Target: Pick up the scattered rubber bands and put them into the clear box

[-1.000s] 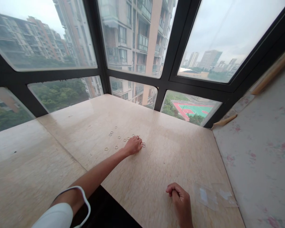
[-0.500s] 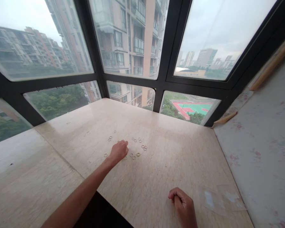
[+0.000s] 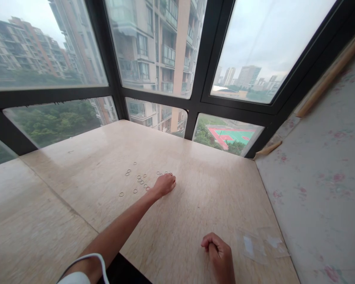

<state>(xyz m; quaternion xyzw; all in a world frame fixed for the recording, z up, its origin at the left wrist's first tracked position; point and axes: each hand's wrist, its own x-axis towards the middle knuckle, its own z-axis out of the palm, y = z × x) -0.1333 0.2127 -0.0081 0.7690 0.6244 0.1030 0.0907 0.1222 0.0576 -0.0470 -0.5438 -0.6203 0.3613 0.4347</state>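
Note:
Several small thin rings [image 3: 141, 182] lie scattered on the pale marble-look ledge [image 3: 165, 236], some in overlapping groups. My left hand [image 3: 165, 184] reaches across them, resting at the right side of the spread with its fingers closed and pointing down. It covers some rings, and a few peek out past its knuckles. Whatever its fingertips pinch, if anything, is hidden. Nearer to me on the right, my right hand [image 3: 218, 250] rests on the ledge, fingers curled into a fist. The inside of that fist cannot be seen.
Clear plastic packets [image 3: 250, 245] lie to the right of my right hand. Dark window frames [image 3: 159, 98] border the far edge, and a flowered wall [image 3: 319, 189] closes the right side. A white cable [image 3: 102, 260] loops over my left forearm.
My left hand has moved right across the rings, uncovering those in the middle and covering others at the right. My right hand stays closed. The view has shifted slightly right, bringing a white cable in.

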